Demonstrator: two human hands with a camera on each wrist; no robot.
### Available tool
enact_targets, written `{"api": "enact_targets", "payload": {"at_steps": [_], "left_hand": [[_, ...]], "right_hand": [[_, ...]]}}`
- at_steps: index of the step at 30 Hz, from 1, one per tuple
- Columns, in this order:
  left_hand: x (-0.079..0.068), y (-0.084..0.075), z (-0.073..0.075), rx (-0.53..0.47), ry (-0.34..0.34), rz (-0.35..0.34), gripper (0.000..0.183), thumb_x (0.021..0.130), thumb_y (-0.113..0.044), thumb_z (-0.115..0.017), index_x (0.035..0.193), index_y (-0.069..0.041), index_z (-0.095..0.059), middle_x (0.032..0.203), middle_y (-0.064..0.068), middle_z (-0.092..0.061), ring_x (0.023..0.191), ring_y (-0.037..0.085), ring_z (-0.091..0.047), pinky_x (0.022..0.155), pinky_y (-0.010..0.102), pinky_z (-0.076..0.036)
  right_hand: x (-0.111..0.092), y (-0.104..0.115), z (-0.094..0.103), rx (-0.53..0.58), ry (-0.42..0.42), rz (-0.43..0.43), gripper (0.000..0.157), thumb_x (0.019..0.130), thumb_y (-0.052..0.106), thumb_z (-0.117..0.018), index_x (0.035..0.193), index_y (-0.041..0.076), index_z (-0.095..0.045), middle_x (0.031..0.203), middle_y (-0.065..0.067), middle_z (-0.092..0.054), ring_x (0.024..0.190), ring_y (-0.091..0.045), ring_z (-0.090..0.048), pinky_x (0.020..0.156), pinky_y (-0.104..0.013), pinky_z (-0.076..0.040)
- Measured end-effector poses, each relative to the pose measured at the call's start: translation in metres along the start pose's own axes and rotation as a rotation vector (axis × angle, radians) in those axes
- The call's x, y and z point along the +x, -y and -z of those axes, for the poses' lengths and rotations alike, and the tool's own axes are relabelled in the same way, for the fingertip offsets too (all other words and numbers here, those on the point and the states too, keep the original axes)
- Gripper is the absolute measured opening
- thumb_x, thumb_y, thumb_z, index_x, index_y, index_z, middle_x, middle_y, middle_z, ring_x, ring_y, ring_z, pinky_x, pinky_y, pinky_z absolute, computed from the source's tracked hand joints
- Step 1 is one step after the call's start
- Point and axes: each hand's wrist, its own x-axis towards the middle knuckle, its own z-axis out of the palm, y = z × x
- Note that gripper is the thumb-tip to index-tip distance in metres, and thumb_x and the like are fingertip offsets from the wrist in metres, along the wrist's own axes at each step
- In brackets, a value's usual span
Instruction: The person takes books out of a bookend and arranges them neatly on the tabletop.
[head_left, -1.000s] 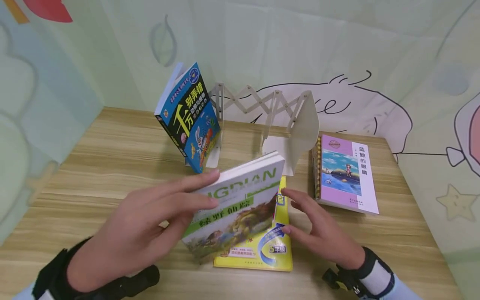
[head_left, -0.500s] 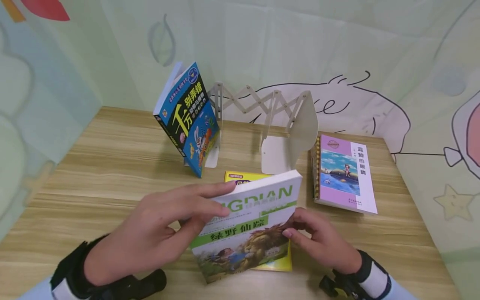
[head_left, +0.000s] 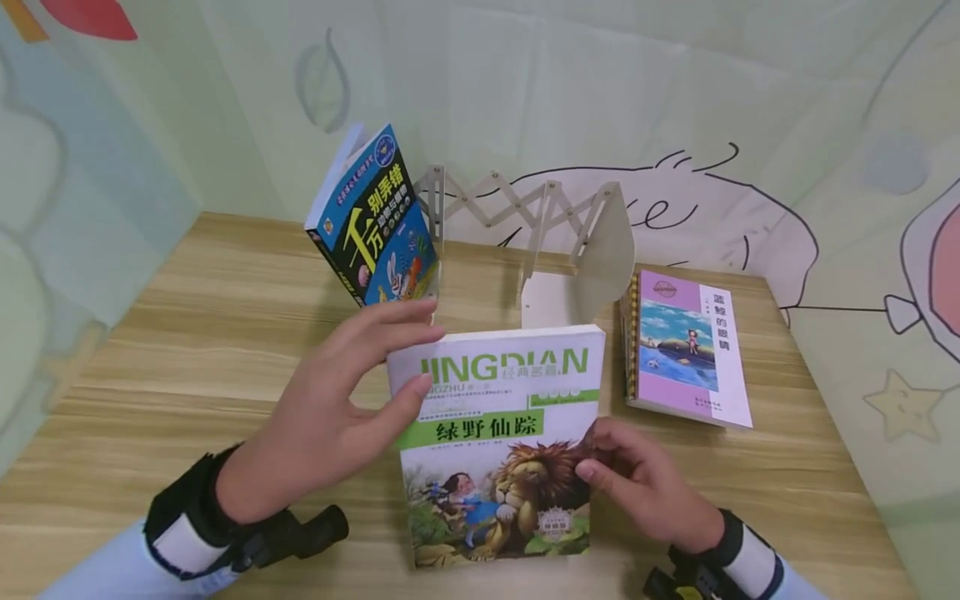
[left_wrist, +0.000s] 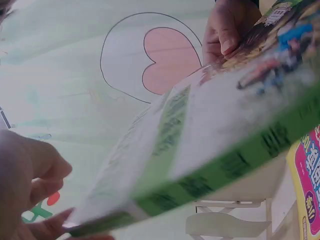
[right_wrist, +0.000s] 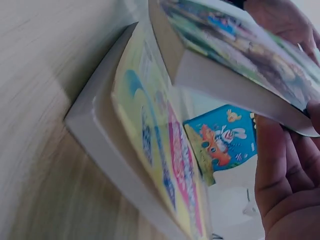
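A paperback book with a green-and-white cover and a lion picture is held up, tilted, facing me. My right hand pinches its right edge, thumb on the cover and fingers behind. At the upper left corner, my left hand has its thumb by the cover's front and fingertips at the top edge; the left wrist view shows those fingertips around the corner of the green spine. Below the raised book lies a yellow book, seen in the right wrist view and hidden behind the paperback in the head view.
A blue-and-black book stands leaning at the left end of a white folding bookend. Right of that, a pink-and-white book lies on top of a spiral-bound one. A wooden table meets a printed wall cloth.
The paperback has turned from a slant to nearly level and squarely facing me, covering the yellow book. My right hand has taken its right edge; my left hand has shifted to its upper left corner.
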Motion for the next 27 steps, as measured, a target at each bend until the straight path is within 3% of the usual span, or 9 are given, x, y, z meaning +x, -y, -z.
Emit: {"api": "enact_targets", "payload": {"at_steps": [2,6,10,19,27], "left_hand": [[0.000,0.003,0.001,0.024,0.010,0.047,0.048,0.087,-0.003,-0.072,0.133,-0.015,-0.063,0.150,0.003,-0.050,0.137,0.023,-0.047,0.102,0.040,-0.051],[-0.001,0.007,0.001,0.035,0.025,0.100,0.048,0.089,-0.007,-0.070,0.135,-0.019,-0.061,0.152,0.002,-0.048,0.140,0.024,-0.044,0.103,0.054,-0.046],[-0.002,0.011,0.001,0.051,0.044,0.136,0.047,0.091,-0.011,-0.069,0.137,-0.019,-0.061,0.153,0.002,-0.047,0.142,0.025,-0.042,0.108,0.058,-0.041],[-0.003,0.017,0.001,0.066,0.093,0.185,0.046,0.095,-0.014,-0.066,0.140,-0.021,-0.059,0.154,-0.001,-0.046,0.144,0.026,-0.040,0.110,0.061,-0.038],[-0.005,0.022,-0.001,0.080,0.109,0.207,0.044,0.096,-0.017,-0.066,0.140,-0.021,-0.058,0.155,-0.002,-0.045,0.144,0.026,-0.039,0.111,0.060,-0.038]], "right_hand": [[-0.001,-0.002,0.002,0.010,-0.028,-0.019,0.029,0.091,-0.016,-0.058,0.113,0.003,-0.058,0.096,0.002,-0.067,0.079,-0.005,-0.060,0.061,-0.027,-0.055],[-0.002,-0.007,0.007,0.043,-0.064,-0.034,0.027,0.091,-0.016,-0.056,0.116,-0.005,-0.057,0.101,0.007,-0.070,0.082,-0.004,-0.065,0.065,-0.025,-0.056],[0.000,-0.010,0.011,0.086,-0.083,-0.107,0.023,0.094,-0.012,-0.055,0.117,-0.012,-0.055,0.098,0.007,-0.071,0.080,-0.005,-0.066,0.066,-0.025,-0.057],[0.006,-0.017,0.017,0.210,-0.085,-0.435,0.030,0.102,0.008,-0.056,0.123,-0.012,-0.052,0.095,0.000,-0.073,0.072,-0.009,-0.066,0.061,-0.030,-0.059],[0.009,-0.022,0.014,0.202,-0.002,-0.558,0.042,0.100,0.015,-0.059,0.133,-0.011,-0.051,0.102,-0.012,-0.072,0.074,-0.011,-0.066,0.063,-0.030,-0.059]]}}
